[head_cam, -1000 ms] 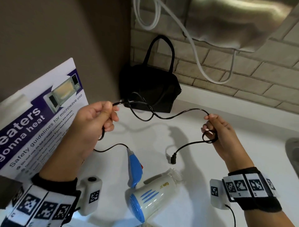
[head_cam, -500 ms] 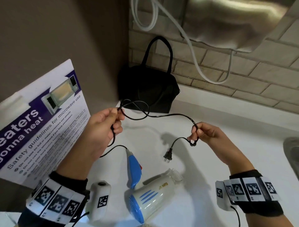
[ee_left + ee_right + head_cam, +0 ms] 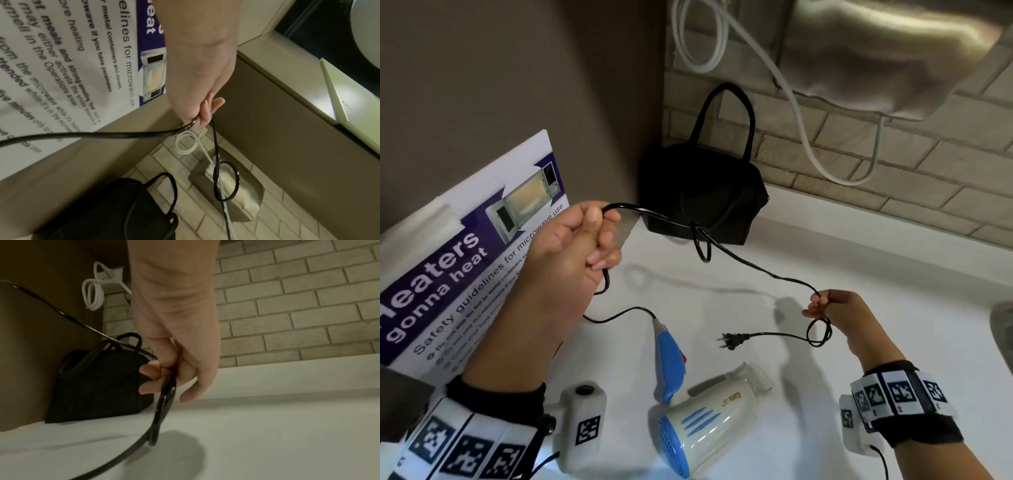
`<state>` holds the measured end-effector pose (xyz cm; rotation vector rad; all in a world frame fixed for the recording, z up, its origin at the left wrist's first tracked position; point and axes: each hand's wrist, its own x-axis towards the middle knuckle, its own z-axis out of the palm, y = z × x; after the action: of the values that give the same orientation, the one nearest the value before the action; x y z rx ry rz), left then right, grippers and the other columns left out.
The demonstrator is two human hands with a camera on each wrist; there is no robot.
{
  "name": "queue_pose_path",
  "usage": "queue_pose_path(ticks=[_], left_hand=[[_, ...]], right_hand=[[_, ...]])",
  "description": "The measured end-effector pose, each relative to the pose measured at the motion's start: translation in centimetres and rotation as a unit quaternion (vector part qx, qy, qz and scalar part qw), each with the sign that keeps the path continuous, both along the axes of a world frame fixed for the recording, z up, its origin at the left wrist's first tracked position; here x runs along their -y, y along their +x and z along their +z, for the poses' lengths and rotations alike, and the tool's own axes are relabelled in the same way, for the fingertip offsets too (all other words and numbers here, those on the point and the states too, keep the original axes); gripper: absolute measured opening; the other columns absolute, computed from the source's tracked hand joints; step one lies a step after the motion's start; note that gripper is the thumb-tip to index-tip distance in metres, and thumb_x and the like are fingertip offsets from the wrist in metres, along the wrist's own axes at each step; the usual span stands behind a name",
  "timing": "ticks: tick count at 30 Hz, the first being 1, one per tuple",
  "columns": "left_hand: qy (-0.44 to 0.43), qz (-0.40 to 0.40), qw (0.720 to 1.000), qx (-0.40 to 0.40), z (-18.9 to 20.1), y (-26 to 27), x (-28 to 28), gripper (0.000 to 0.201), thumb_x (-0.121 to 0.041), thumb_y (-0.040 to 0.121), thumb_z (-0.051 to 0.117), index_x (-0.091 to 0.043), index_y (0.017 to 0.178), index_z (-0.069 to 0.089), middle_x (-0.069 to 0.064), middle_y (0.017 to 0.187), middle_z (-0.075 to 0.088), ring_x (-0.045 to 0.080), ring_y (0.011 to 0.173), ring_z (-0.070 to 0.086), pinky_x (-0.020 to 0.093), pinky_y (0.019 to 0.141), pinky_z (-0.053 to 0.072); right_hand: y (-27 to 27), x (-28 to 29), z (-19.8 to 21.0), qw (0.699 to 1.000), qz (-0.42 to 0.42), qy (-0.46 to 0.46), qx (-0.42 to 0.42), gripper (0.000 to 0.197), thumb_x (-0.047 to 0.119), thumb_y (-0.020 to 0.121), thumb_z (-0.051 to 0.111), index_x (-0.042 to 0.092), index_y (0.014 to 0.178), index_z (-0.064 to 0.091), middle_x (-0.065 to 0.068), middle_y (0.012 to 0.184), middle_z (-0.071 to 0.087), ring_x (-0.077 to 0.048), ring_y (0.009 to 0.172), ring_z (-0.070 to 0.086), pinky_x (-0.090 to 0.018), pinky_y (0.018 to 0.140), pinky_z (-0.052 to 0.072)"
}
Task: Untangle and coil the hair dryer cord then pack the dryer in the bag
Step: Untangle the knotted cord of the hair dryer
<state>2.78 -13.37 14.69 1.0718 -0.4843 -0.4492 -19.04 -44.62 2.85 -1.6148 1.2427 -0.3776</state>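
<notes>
A white and blue hair dryer [image 3: 705, 418] lies on the white counter [image 3: 859, 260], its blue handle [image 3: 669, 359] folded up to the left. Its black cord [image 3: 750, 265] runs from the handle up through my left hand [image 3: 585, 240], which grips it in a fist. The cord spans to my right hand [image 3: 828, 305], with a small knot-like loop [image 3: 702, 245] hanging midway. My right hand pinches the cord [image 3: 164, 395] above a small loop [image 3: 818, 330]; the plug [image 3: 732, 341] dangles left of it. A black bag [image 3: 702, 195] stands in the corner.
A microwave safety poster [image 3: 458, 260] leans on the brown wall at left. A white cable [image 3: 801, 113] and a steel appliance [image 3: 887, 54] hang on the brick wall above the bag. A sink edge [image 3: 1001, 329] shows at far right.
My hands have drawn apart, pulling the cord straighter. The wide tangle near my left hand has tightened into a small loop midway. My right hand moved lower right, the plug swinging with it.
</notes>
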Motion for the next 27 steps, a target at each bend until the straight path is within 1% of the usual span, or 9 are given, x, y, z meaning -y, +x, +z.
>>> queue_pose_path(ticks=[4,8,11,14,17,20,22,24,27], left_hand=[[-0.028,-0.011,0.999,-0.019,0.4,0.3,-0.7,0.043,-0.002,0.100,0.033,-0.019,0.071,0.059,-0.009,0.062,0.052,0.001,0.046,0.031,0.014,0.048,0.029],[-0.024,-0.012,0.999,-0.018,0.2,0.5,-1.0,0.040,-0.002,0.100,0.032,-0.017,0.074,0.057,-0.009,0.061,0.050,0.001,0.046,0.030,0.013,0.048,0.029],[0.001,-0.010,1.000,0.003,-0.2,0.5,-1.0,0.030,-0.005,0.101,0.031,-0.012,0.082,0.054,-0.010,0.059,0.049,0.002,0.047,0.031,0.014,0.048,0.031],[0.016,-0.009,1.000,0.002,-0.8,0.6,-1.1,0.035,-0.003,0.101,0.030,-0.013,0.080,0.057,-0.008,0.058,0.048,0.002,0.048,0.033,0.014,0.048,0.032],[0.049,-0.006,0.999,-0.002,-1.8,0.8,-1.1,0.041,-0.003,0.100,0.032,-0.019,0.077,0.062,-0.008,0.060,0.048,0.003,0.051,0.036,0.020,0.052,0.025],[0.064,-0.007,0.998,-0.008,-2.8,1.1,-1.0,0.032,-0.004,0.100,0.033,-0.013,0.082,0.058,-0.008,0.060,0.051,0.005,0.054,0.040,0.017,0.053,0.035],[0.080,-0.012,0.997,-0.009,-3.2,1.0,-0.9,0.033,-0.004,0.100,0.034,-0.013,0.082,0.060,-0.007,0.063,0.052,0.006,0.056,0.041,0.016,0.055,0.041],[0.105,-0.017,0.994,-0.013,-3.4,0.8,-0.8,0.033,-0.004,0.100,0.035,-0.012,0.083,0.061,-0.006,0.062,0.052,0.006,0.055,0.040,0.016,0.053,0.041],[0.110,-0.023,0.993,-0.036,-3.4,0.6,-0.4,0.039,-0.004,0.100,0.036,-0.015,0.077,0.066,-0.004,0.064,0.050,0.006,0.054,0.035,0.015,0.049,0.034]], right_hand=[[0.1,0.0,-1.0,1.000,-0.020,0.004,-0.003,0.040,-0.019,0.082,0.026,0.009,0.060,0.044,-0.003,0.068,0.055,-0.026,0.062,0.067,-0.047,0.099,0.048],[-0.2,-0.3,-0.6,1.000,-0.026,0.000,0.011,0.042,-0.018,0.083,0.027,0.009,0.057,0.044,-0.006,0.071,0.053,-0.038,0.077,0.069,-0.039,0.087,0.048],[-0.6,-0.6,0.0,0.999,-0.018,0.005,0.051,0.043,-0.017,0.087,0.031,0.009,0.056,0.046,-0.006,0.071,0.053,-0.028,0.067,0.066,-0.041,0.093,0.047],[-1.2,-0.9,0.6,0.993,0.023,0.023,0.110,0.033,-0.005,0.098,0.035,0.006,0.074,0.055,-0.008,0.073,0.057,-0.023,0.076,0.070,-0.030,0.086,0.048],[-1.6,-1.2,1.5,0.981,0.062,0.055,0.175,0.027,0.001,0.101,0.036,0.004,0.084,0.057,-0.003,0.073,0.061,-0.021,0.082,0.070,-0.029,0.089,0.053],[-1.7,-1.5,2.7,0.963,0.084,0.096,0.236,0.022,0.005,0.098,0.040,0.006,0.087,0.058,0.001,0.073,0.063,-0.018,0.085,0.070,-0.027,0.090,0.055],[-1.8,-1.7,3.8,0.948,0.096,0.130,0.275,0.008,0.014,0.087,0.055,0.008,0.087,0.060,0.001,0.074,0.063,-0.019,0.086,0.070,-0.026,0.084,0.057],[-1.9,-1.9,4.9,0.936,0.114,0.153,0.296,0.017,0.021,0.076,0.063,0.009,0.088,0.062,-0.001,0.076,0.063,-0.020,0.086,0.070,-0.026,0.083,0.056],[-1.8,-2.3,6.1,0.927,0.134,0.150,0.318,0.012,0.011,0.088,0.049,0.009,0.094,0.059,-0.001,0.078,0.060,-0.019,0.086,0.068,-0.029,0.089,0.054]])
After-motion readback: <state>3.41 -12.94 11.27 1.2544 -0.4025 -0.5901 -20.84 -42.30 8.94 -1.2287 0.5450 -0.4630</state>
